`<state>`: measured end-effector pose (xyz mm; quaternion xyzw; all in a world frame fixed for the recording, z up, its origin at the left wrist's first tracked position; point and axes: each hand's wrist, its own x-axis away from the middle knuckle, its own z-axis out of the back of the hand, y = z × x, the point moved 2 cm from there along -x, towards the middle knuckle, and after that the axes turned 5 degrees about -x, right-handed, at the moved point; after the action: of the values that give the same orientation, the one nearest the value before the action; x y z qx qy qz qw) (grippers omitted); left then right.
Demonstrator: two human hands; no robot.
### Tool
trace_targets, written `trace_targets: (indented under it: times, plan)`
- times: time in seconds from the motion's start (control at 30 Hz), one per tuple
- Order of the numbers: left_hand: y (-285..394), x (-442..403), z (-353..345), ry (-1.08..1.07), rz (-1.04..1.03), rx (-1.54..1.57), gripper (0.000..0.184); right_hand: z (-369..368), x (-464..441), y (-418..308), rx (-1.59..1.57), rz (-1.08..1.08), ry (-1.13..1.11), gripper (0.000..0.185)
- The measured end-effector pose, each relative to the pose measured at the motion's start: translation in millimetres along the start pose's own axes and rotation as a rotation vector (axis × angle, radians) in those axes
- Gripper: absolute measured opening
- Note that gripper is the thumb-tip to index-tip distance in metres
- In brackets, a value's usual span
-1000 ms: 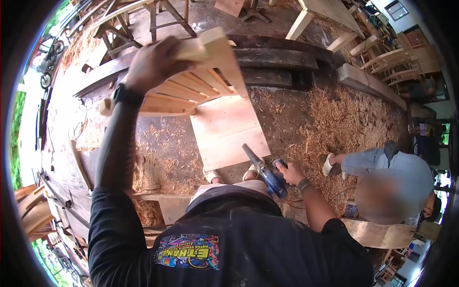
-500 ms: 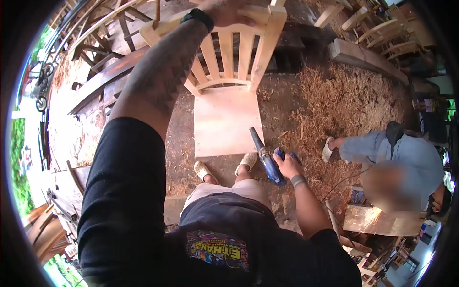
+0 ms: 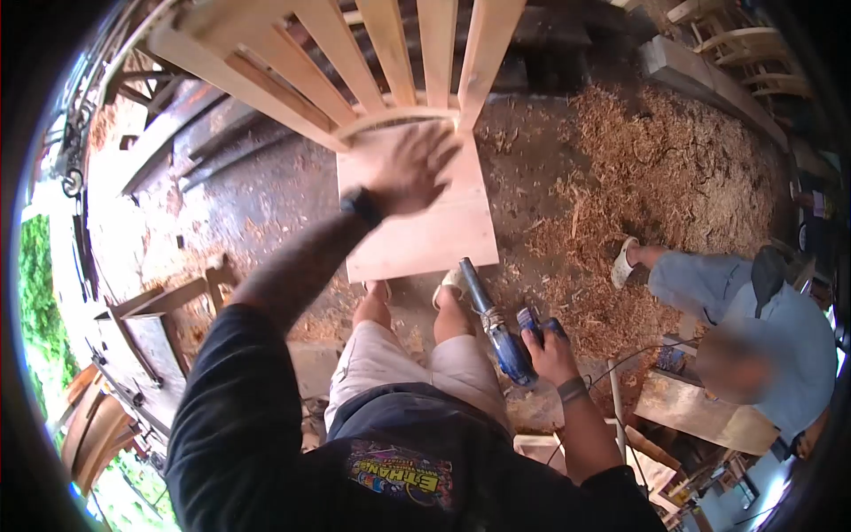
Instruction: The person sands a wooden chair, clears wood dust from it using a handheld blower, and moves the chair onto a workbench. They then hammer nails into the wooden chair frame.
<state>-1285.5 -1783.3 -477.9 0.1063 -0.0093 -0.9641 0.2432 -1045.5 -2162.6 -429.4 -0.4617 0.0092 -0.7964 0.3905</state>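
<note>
A wooden chair stands upright in front of me, with a slatted backrest at the top of the view and a flat pale seat below it. My left hand, a watch at its wrist, is over the seat near the backrest's lower rail, fingers spread and slightly blurred; whether it touches the wood is unclear. In my right hand is a blue power blower with a dark nozzle, which points toward the seat's front right corner.
Wood shavings cover the floor at right. A person in blue sits at the right, beside a wooden board. Dark beams lie behind the chair. A wooden frame stands at left. A cord runs behind my right hand.
My left hand has left the backrest's top rail and come down over the seat. The backrest appears closer and larger. My right hand still holds the blower, slightly lower in view.
</note>
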Motion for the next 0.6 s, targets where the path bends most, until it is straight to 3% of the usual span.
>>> trace_targets:
  times: [0.07,0.17,0.2,0.4,0.53,0.57,0.6]
  plan:
    - [41.9,63.1,-99.1,-0.366,0.194,0.178,0.084,4.2,5.5,-0.8,0.027,-0.031,-0.008,0.066]
    - [96.9,99.8,-202.5,-0.479,0.337,0.310,0.093,14.4,23.0,0.6,0.034,-0.125,-0.032,0.060]
    - [118.0,95.2,-215.2,-0.467,0.361,0.403,0.096,17.1,28.8,5.2,0.030,-0.132,-0.035,0.057]
    - [213.3,53.2,-273.1,-0.348,0.017,0.289,0.094,38.6,47.2,-12.3,0.114,-0.104,-0.001,0.052]
    - [208.4,102.1,-272.4,-0.354,-0.154,0.298,0.091,39.6,29.4,-24.1,0.160,-0.086,-0.113,0.052]
    - [199.5,130.8,-274.2,-0.217,-0.118,0.354,0.088,39.2,21.0,-30.7,0.143,-0.088,-0.167,0.054]
    - [181.3,153.7,-268.6,-0.217,-0.035,0.374,0.087,37.2,13.3,-37.6,0.131,-0.063,-0.189,0.054]
